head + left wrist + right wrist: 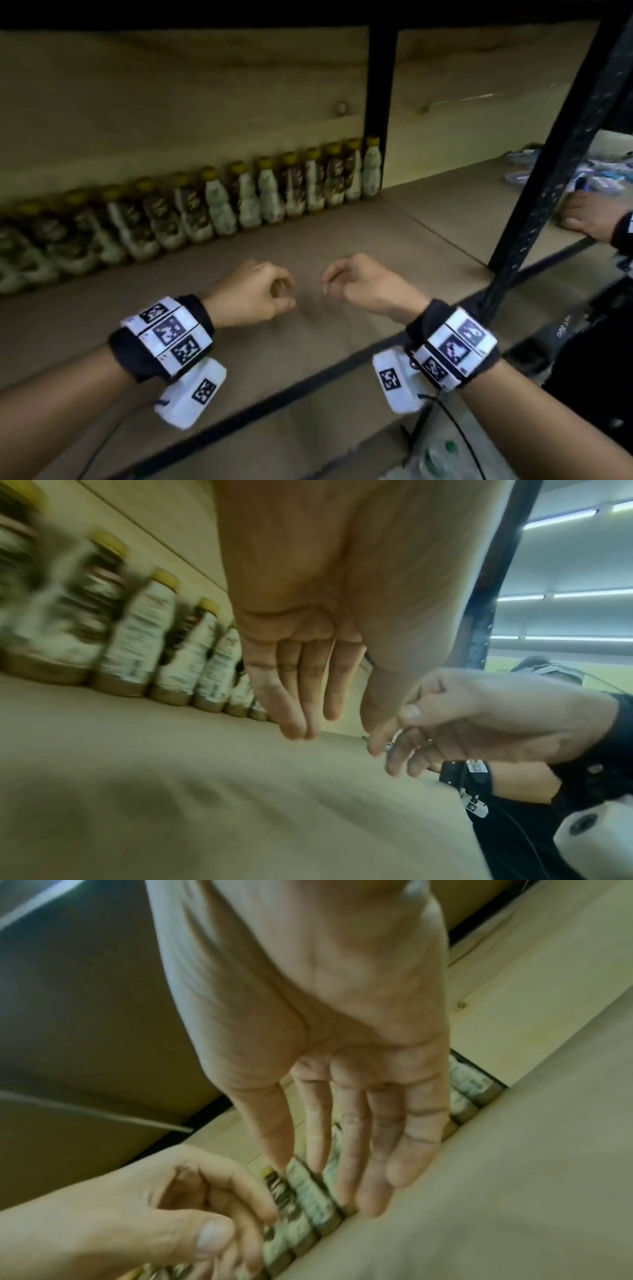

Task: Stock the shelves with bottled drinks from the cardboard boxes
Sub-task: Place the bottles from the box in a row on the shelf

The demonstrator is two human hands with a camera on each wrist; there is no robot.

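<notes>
A long row of yellow-capped drink bottles (pixel 239 195) stands against the back wall of the brown shelf board (pixel 342 236); the bottles (pixel 137 631) are blurred in both wrist views (pixel 308 1204). My left hand (pixel 263 291) and right hand (pixel 359 284) hover side by side over the bare front of the board, well short of the row. Both hold nothing. In the left wrist view the left hand (pixel 301 691) hangs with relaxed fingers, the right hand (pixel 479 710) beside it. The right hand (pixel 342 1096) also hangs loose, the left hand (pixel 154 1218) below it. No cardboard box shows.
A black upright post (pixel 380 85) rises behind the row's right end, and a slanted black post (pixel 565 144) stands at the right front. Beyond it another person's hand (pixel 589 216) rests on the neighbouring shelf near blue-white packets (pixel 599 174). A black rail (pixel 308 387) edges the shelf front.
</notes>
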